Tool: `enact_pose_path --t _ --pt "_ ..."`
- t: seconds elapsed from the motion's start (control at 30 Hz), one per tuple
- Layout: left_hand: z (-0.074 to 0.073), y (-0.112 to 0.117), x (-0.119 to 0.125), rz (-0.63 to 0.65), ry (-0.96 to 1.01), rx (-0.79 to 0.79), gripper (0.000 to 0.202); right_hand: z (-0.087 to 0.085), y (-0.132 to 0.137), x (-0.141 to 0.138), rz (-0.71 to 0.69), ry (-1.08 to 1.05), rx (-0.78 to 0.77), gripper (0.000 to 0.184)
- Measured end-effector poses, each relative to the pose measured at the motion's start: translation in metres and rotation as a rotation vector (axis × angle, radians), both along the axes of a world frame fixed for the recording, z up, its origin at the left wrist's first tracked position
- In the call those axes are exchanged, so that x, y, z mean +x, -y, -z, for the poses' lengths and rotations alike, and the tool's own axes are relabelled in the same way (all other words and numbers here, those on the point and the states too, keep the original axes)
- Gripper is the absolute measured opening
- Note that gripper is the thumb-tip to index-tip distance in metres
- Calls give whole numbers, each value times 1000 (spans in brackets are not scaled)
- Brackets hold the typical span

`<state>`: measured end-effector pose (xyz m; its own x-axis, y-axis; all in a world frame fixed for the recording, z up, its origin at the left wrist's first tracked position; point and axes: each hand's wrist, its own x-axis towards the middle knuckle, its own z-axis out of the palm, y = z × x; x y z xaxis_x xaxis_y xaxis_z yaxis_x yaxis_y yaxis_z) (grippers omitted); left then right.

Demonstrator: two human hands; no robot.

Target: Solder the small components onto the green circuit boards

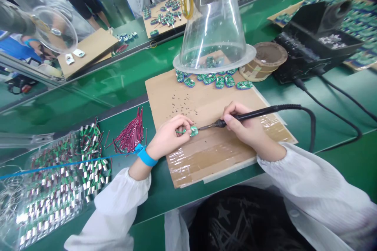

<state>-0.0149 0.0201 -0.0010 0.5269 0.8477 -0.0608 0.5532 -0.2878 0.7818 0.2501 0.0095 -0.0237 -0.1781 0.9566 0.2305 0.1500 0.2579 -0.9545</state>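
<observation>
My left hand (173, 133), with a blue strap (147, 157) at the wrist, pinches a small green circuit board (193, 131) and what looks like a green wire at its edge. In my right hand (240, 123) is a black soldering iron (259, 112), held like a pen. Its metal tip points left and reaches the right edge of the board; whether they touch I cannot tell. Both hands are over a brown cardboard sheet (218, 157), taped along its front. Several more circuit boards (219, 81) lie at the sheet's back.
A clear fume hood (213, 39) hangs over the back. Behind the right hand stand a brown round tub (266, 60) and a black iron stand (312, 47). Red wires (131, 133) and rows of small metal parts with wires (59, 192) lie left. Across the partition, people in white coats.
</observation>
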Motion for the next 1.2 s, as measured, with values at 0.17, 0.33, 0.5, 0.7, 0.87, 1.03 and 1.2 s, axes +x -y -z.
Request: enact_pose_path --t 0.17,0.33,0.5,0.7,0.87,1.03,1.2 --pt "-1 0 0 3 -2 8 8 0 0 0 -3 40 5 28" --pt "0 0 0 -2 2 6 9 1 0 0 -11 49 -1 27" --pt "0 0 1 7 11 1 9 -1 0 0 -22 45 7 25" --pt "0 0 1 10 12 -6 10 -2 0 -1 -27 52 0 25" --pt "0 0 1 8 15 -3 10 -3 0 -1 -25 51 0 26" --pt "0 -1 0 14 16 -20 10 -1 0 0 -33 55 23 24" --pt "0 -1 0 19 21 -25 10 0 -1 1 -41 48 20 21"
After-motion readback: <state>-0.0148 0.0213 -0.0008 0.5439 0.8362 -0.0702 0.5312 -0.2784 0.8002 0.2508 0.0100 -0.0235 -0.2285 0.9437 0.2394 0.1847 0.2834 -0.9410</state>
